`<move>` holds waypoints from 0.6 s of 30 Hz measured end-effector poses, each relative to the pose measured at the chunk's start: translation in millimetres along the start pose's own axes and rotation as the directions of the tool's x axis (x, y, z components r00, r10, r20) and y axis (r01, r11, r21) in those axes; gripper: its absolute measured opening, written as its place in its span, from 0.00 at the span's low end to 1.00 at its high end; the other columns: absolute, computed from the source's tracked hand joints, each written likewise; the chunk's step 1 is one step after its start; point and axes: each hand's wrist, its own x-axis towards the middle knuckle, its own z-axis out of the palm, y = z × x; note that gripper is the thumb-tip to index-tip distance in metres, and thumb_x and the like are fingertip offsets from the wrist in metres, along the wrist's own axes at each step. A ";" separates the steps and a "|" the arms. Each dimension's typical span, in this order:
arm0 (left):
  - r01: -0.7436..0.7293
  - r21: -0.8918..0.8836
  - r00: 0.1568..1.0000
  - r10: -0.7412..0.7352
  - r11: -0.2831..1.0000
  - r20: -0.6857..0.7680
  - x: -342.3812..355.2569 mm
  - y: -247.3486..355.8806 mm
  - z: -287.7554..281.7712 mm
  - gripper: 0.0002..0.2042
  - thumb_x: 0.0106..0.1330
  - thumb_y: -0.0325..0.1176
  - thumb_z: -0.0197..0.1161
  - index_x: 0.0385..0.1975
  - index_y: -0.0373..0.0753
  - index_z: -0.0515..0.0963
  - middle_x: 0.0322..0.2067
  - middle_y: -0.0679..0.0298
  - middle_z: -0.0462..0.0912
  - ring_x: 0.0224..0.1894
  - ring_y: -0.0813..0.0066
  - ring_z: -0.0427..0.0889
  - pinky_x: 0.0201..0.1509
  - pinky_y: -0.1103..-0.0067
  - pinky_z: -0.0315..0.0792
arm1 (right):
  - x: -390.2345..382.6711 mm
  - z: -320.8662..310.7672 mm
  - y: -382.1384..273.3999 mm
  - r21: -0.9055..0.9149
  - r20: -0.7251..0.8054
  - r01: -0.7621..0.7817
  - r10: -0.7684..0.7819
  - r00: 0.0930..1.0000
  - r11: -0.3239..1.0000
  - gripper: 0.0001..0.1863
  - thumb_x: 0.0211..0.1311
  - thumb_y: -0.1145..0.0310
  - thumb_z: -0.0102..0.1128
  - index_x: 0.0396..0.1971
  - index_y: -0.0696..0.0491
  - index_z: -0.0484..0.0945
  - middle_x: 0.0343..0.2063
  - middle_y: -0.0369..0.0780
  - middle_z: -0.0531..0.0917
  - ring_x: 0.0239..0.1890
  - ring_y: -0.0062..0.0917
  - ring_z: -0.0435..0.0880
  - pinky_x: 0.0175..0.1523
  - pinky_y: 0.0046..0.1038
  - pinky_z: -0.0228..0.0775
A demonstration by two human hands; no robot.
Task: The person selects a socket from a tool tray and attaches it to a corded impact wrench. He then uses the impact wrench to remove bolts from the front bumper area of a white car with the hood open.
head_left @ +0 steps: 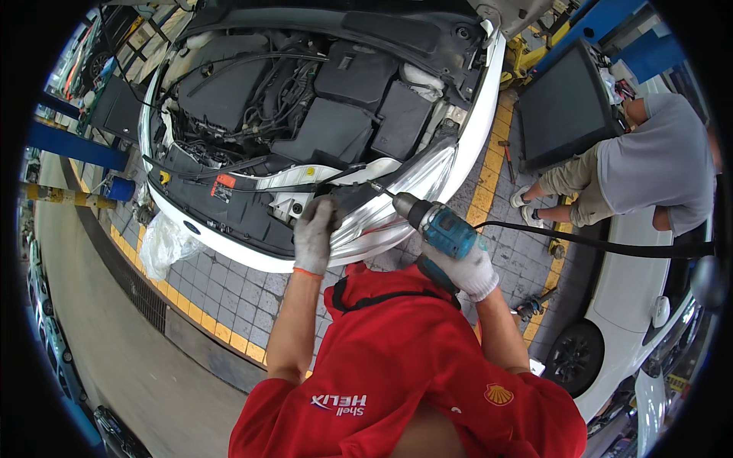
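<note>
My right hand (467, 267), in a white work glove, grips a teal and black cordless drill (449, 231). The drill's slim bit points up and left, over the front corner of a white car (243, 256). Beneath the bit lies the shiny headlight area (382, 221). My left hand (313, 237), in a soiled glove with an orange cuff, is at the front edge of the engine bay beside the headlight. Its fingers are curled with darkened tips; whatever they may hold is hidden.
Black engine covers (336, 130) fill the bay under the raised hood. Clear plastic sheeting (164, 246) hangs at the left front. Another person (649, 164) bends by a dark cart (569, 107) at right. Behind them stands another white car (630, 286). A tool (534, 305) lies on the tiled floor.
</note>
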 end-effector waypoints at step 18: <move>0.289 -0.326 0.941 -0.203 0.900 0.272 -53.6 -49.4 278.6 0.16 0.81 0.52 0.64 0.49 0.45 0.81 0.43 0.69 0.86 0.37 0.81 0.79 0.38 0.81 0.75 | -52.2 -194.9 56.2 -0.011 -0.093 0.171 -0.171 0.981 0.985 0.17 0.66 0.70 0.77 0.52 0.55 0.85 0.40 0.37 0.91 0.43 0.25 0.91 0.51 0.30 0.85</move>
